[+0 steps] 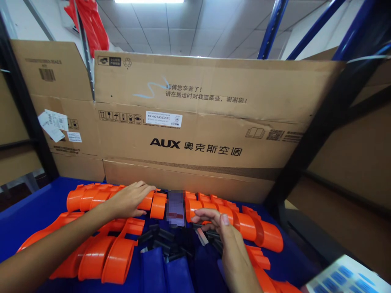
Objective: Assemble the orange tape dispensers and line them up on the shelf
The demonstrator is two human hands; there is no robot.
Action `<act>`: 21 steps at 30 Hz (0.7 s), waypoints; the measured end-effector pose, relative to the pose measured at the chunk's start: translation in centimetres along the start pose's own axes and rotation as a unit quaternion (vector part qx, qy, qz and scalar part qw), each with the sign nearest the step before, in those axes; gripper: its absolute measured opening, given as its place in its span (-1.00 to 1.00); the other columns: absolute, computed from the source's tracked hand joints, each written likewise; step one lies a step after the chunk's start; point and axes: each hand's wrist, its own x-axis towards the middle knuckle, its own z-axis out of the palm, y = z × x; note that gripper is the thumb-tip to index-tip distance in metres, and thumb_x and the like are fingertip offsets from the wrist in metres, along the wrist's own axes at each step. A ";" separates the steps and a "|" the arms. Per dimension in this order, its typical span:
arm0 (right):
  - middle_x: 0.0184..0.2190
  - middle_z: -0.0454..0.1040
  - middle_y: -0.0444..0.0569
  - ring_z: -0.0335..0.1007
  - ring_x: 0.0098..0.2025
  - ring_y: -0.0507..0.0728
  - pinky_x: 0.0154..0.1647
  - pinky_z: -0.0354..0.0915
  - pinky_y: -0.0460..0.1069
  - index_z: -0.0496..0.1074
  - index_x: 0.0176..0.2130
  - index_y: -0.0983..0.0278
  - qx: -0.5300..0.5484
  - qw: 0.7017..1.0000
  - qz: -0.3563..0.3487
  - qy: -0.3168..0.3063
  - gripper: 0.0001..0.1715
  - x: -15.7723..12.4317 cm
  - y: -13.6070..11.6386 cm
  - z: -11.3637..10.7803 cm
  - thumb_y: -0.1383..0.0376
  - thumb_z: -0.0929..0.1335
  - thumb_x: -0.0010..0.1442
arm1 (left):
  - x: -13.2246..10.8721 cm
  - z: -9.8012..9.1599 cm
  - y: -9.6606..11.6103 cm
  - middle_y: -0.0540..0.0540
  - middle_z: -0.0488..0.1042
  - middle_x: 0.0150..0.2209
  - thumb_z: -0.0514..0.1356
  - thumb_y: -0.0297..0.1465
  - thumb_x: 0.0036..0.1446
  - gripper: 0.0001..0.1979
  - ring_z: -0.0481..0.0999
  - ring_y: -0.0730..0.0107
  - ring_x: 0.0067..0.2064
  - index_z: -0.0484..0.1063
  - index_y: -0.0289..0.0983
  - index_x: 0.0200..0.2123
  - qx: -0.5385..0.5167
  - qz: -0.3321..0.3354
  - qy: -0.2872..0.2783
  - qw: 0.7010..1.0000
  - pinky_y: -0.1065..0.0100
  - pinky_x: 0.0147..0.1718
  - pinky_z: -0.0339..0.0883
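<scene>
Head view: two hands [134, 199] [230, 244], one phone [176, 209]

From afar, I watch a person's left hand [132, 199] poised over a back row of orange curved parts [100, 199], the right hand [227, 240], fingers bent, near dark pieces [166, 235]. I see a phone [176, 208] between orange rows, blue packets [152, 270] nearer me, and a carton [195, 136] marked AUX behind the blue surface [30, 215].
</scene>
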 end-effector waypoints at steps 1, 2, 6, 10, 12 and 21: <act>-0.16 0.59 0.07 0.45 -0.08 0.27 0.06 0.34 0.20 0.54 -0.08 0.18 0.004 1.000 0.000 -0.001 -0.24 0.0 0.0 0.0 -0.23 0.06 0.35 | -0.1 0.1 -0.1 -0.26 0.44 0.19 0.38 -0.38 -0.03 -0.22 0.41 -0.13 0.17 0.21 -0.18 0.27 0.000 -0.004 -0.005 1.000 -0.02 0.13 0.28; -0.16 0.59 0.07 0.45 -0.08 0.27 0.07 0.34 0.20 0.54 -0.08 0.18 0.008 1.000 0.001 -0.001 -0.25 0.0 0.1 0.0 -0.23 0.06 0.35 | -0.2 0.2 -0.1 -0.27 0.43 0.21 0.37 -0.37 -0.03 -0.20 0.40 -0.14 0.18 0.19 -0.18 0.29 0.000 -0.007 -0.010 1.000 -0.02 0.13 0.27; -0.16 0.58 0.07 0.43 -0.06 0.28 0.06 0.34 0.18 0.54 -0.09 0.17 0.018 1.000 0.004 0.001 -0.23 0.0 0.1 -0.1 -0.25 0.06 0.34 | -0.8 -0.4 -0.7 -0.28 0.25 0.37 0.35 -0.28 0.00 -0.07 0.30 -0.17 0.30 0.01 -0.16 0.40 -0.011 -0.018 -0.043 0.999 -0.08 0.21 0.17; -0.15 0.57 0.05 0.42 -0.04 0.26 0.03 0.35 0.14 0.55 -0.09 0.16 0.043 0.999 0.021 0.002 -0.26 0.1 0.1 -0.3 -0.24 0.08 0.34 | -1.8 -1.3 -2.1 -0.24 0.10 0.45 0.33 -0.24 -0.01 0.04 0.19 -0.17 0.38 -0.13 -0.12 0.46 -0.018 -0.038 -0.079 0.996 -0.07 0.29 0.06; -0.15 0.57 0.05 0.42 -0.03 0.27 0.01 0.36 0.13 0.54 -0.09 0.17 0.054 0.998 0.026 0.003 -0.27 0.1 0.1 -0.2 -0.24 0.10 0.35 | -2.2 -1.5 -2.8 -0.28 0.20 0.41 0.34 -0.25 -0.04 0.05 0.29 -0.25 0.32 -0.11 -0.13 0.46 -0.015 -0.061 -0.097 0.993 -0.09 0.23 0.14; -0.20 0.58 0.05 0.43 -0.05 0.27 0.08 0.31 0.14 0.56 -0.15 0.17 0.036 0.999 0.007 -0.004 -0.27 0.2 -0.3 -0.1 -0.23 0.10 0.35 | -3.1 -0.5 -3.7 -0.21 0.19 0.42 0.34 -0.30 -0.10 0.07 0.27 -0.21 0.34 -0.11 -0.06 0.45 -0.015 -0.093 -0.127 0.987 -0.08 0.26 0.08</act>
